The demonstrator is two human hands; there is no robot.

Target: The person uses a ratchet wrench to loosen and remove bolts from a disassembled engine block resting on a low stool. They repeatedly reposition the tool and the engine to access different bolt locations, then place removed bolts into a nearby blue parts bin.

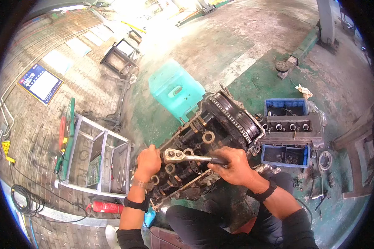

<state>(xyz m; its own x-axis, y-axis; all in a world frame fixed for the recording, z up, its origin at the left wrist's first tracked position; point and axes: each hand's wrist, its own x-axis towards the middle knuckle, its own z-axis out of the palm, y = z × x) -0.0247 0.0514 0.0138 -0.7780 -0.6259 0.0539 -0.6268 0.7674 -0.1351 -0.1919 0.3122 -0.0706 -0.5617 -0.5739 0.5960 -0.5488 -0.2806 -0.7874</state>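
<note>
An open engine cylinder head (199, 137), dark and oily, lies before me at a slant, with camshafts along it and a timing chain (234, 121) around sprockets at its far right end. Above it I hold a ratchet wrench (193, 158), its shiny head at the left. My right hand (233, 166) is wrapped around the wrench's black handle. Closed into a fist, my left hand (148, 161) is right beside the ratchet's head, over the engine's left edge. Whatever its fingers hold is hidden from view.
A turquoise plastic stool (176, 89) stands just beyond the engine. To the right are a valve cover (295, 128), blue parts bins (284, 156) and loose parts on the green floor. A metal tool cart (99, 155) and a red fire extinguisher (107, 207) are at the left.
</note>
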